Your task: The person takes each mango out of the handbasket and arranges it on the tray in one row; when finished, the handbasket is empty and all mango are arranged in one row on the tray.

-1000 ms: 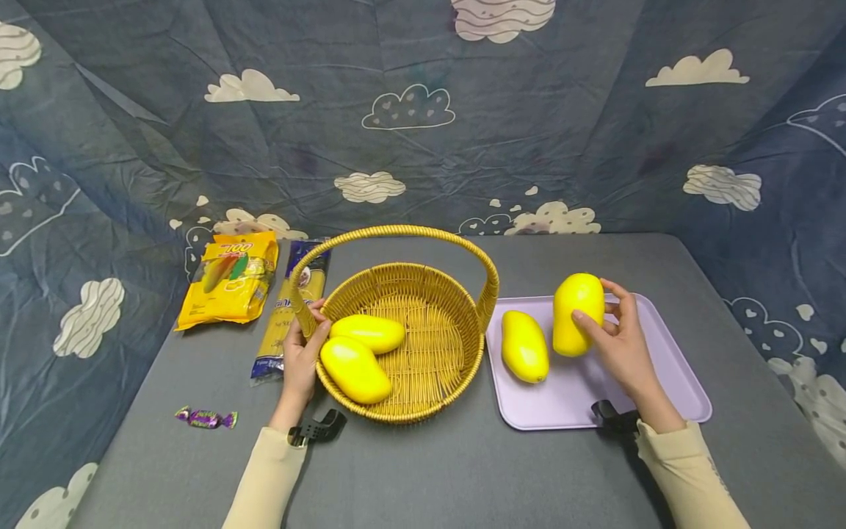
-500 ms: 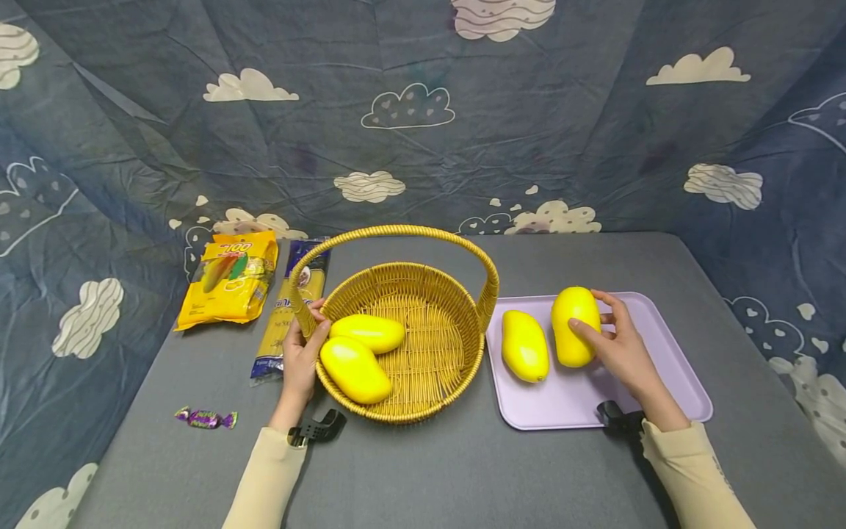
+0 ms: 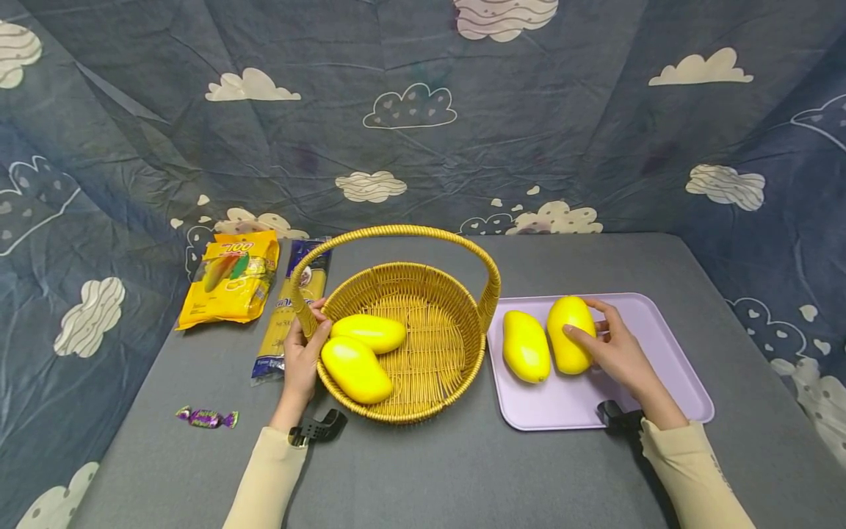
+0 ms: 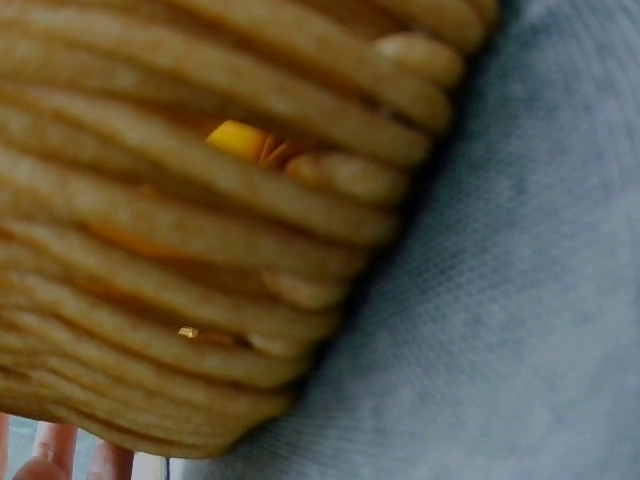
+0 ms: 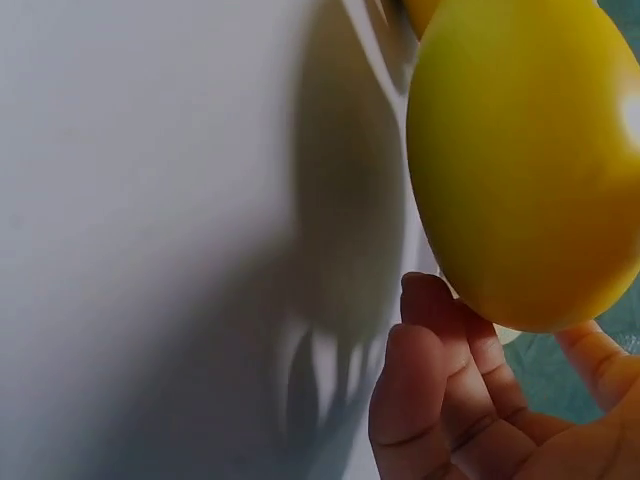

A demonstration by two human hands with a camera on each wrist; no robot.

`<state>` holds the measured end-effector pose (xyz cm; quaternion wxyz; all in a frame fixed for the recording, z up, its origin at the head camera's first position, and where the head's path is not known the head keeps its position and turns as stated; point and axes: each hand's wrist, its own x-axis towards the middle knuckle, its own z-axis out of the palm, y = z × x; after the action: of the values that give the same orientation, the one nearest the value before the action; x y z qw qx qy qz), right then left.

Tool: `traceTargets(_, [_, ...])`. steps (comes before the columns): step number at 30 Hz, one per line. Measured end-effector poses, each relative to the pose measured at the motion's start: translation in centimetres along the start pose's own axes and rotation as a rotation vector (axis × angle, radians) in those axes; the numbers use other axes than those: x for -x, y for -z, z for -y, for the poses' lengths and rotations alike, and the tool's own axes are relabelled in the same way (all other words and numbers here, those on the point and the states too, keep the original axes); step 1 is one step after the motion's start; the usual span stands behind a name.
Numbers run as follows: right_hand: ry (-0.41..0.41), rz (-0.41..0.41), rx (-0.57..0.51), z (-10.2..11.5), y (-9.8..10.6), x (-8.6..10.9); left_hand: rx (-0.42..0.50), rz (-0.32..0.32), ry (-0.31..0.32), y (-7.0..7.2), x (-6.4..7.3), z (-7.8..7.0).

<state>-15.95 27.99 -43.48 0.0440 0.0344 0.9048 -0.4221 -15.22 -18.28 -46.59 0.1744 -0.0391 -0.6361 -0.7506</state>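
My left hand (image 3: pixel 302 356) grips the wicker basket (image 3: pixel 465 393) at its left rim, by the foot of the arched handle. Two yellow mangoes lie inside: the front mango (image 3: pixel 357 371) leans against the back mango (image 3: pixel 368 333). My right hand (image 3: pixel 621 353) holds a third mango (image 3: pixel 570 338) between thumb and fingers, close over the lilac tray (image 3: pixel 667 367). In the right wrist view that mango (image 5: pixel 520 170) casts a shadow on the tray. Just left of it, another mango (image 3: pixel 526 347) lies on the tray. The left wrist view is filled by basket weave (image 4: pixel 180 220).
Behind and left of the basket lie a yellow snack bag (image 3: pixel 228 283) and a blue-ended pack of spaghetti (image 3: pixel 272 349). A purple wrapped candy (image 3: pixel 208 418) sits nearer on the grey table (image 3: pixel 449 477). A cloud-printed cloth (image 3: pixel 396 147) hangs behind.
My right hand has lowered the mango toward the tray and shifted it slightly left, closer to the mango lying there. My left hand and the basket stay in place.
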Motion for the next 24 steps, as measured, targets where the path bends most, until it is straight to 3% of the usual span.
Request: traceTargets(24, [-0.041, 0.074, 0.102, 0.00, -0.18, -0.23, -0.004, -0.010, -0.020, 0.03, -0.13, 0.16])
